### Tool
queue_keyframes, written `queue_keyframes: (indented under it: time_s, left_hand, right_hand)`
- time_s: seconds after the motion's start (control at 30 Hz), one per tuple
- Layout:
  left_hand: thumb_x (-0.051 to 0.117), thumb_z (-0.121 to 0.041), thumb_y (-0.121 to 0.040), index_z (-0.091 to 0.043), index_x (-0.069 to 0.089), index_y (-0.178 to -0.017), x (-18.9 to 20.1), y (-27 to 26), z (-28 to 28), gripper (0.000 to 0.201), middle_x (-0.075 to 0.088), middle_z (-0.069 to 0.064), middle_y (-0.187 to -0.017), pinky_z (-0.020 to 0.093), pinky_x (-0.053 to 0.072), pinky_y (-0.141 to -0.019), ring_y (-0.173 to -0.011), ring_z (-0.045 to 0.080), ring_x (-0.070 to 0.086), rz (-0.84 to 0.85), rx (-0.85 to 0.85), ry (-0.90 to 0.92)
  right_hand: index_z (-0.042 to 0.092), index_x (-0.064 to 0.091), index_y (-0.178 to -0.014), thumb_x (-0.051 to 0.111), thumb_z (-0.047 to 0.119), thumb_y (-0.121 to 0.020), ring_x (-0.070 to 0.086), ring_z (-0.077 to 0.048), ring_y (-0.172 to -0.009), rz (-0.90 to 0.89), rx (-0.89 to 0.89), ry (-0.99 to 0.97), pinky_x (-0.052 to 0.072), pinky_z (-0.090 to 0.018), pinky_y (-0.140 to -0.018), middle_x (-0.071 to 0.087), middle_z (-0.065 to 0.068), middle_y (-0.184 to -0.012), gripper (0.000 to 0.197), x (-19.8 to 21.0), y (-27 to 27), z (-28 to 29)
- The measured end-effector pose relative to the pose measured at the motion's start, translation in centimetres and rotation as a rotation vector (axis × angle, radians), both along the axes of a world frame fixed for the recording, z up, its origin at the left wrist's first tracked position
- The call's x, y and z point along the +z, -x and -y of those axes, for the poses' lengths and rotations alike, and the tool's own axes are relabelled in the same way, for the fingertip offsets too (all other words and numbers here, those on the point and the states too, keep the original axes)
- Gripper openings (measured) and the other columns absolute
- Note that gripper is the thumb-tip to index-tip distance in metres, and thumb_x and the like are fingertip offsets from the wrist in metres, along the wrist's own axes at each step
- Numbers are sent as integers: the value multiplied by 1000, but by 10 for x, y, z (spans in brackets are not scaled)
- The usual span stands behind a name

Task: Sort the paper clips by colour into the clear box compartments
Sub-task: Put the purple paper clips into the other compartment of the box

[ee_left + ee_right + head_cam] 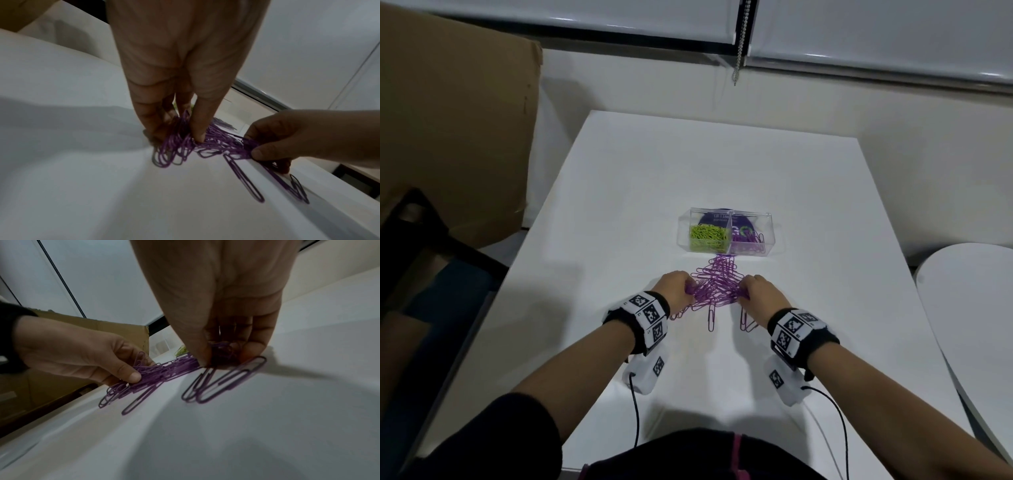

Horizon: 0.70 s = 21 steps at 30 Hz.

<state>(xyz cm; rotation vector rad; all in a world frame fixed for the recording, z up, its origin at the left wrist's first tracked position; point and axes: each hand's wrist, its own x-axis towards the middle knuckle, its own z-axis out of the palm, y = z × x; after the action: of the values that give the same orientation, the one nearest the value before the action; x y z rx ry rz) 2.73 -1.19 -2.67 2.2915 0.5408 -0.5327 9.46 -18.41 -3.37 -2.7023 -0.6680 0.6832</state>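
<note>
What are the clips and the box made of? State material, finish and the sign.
Purple clips: thin bent wire loops with a matte coloured coat, likely coated metal; core unseen.
Box: clear, glossy, rigid walls with contents showing through, likely hard plastic.

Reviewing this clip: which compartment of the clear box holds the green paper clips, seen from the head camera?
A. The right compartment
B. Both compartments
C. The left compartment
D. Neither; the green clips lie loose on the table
C: the green paper clips fill the left compartment of the clear box, while purple paper clips sit in the right one.
</note>
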Motion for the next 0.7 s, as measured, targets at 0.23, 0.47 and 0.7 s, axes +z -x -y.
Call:
queue_keyframes:
  time_s: [0.23, 0.47, 0.7]
  left_hand:
    - [52, -11, -93, -8, 57, -120, -8, 1, -13, 28, 61, 8, -112, 14, 46, -53, -72, 19, 59, 28, 90, 153]
    - [33, -4, -98, -1, 51, -122, -3, -3, -15, 31, 57, 18, -122, 35, 47, -88, -111, 33, 56, 37, 211, 241]
    - [27, 0, -94, -11, 47, -80, -5, -4, -14, 28, 43, 0, -73, 15, 29, -37, -53, 11, 33, 17, 350, 408]
  right_hand:
    - [5, 55, -116, 46, 18, -94, 59, -31, -101, -65, -75, -46, 46, -34, -85, 64, -15, -111, 27, 10, -10, 6]
    - [2, 52, -116, 30, 6, -97, 48, -19, -77, -193, -228, -229, 36, -26, -70, 54, -11, -99, 29, 7, -16, 11]
    - [13, 39, -72, 43, 41, -95, 39, -19, -64, -189, -264, -320, 28, -31, -60, 42, -2, -67, 37, 7, -14, 12]
